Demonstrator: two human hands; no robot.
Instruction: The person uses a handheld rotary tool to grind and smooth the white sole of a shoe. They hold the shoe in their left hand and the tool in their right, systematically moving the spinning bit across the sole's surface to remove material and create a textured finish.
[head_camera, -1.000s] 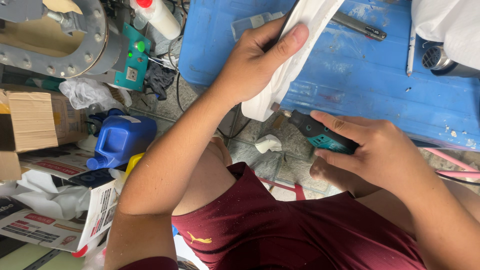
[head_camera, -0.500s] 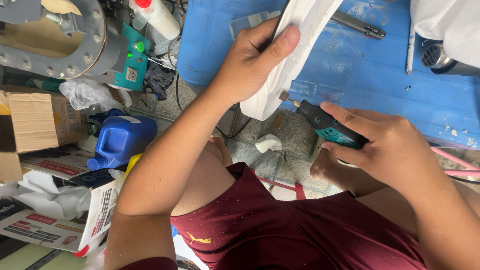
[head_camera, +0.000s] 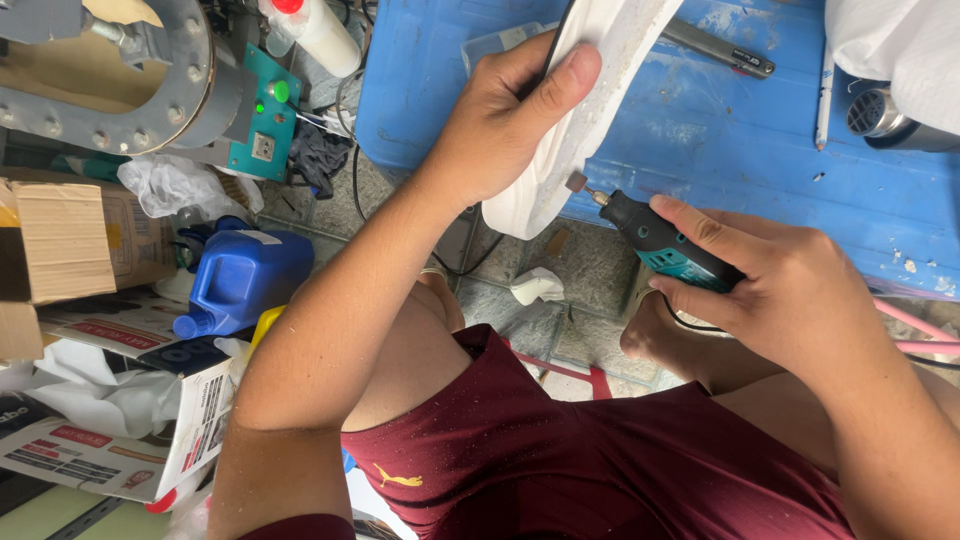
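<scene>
Left hand (head_camera: 500, 120) grasping a white part (head_camera: 580, 110) over the blue table (head_camera: 700, 110) edge, right hand (head_camera: 780, 290) clenched around a teal rotary tool (head_camera: 665, 245), its grinding bit (head_camera: 577, 182) touching the part's edge, blue jug (head_camera: 240, 280) on the floor well apart
</scene>
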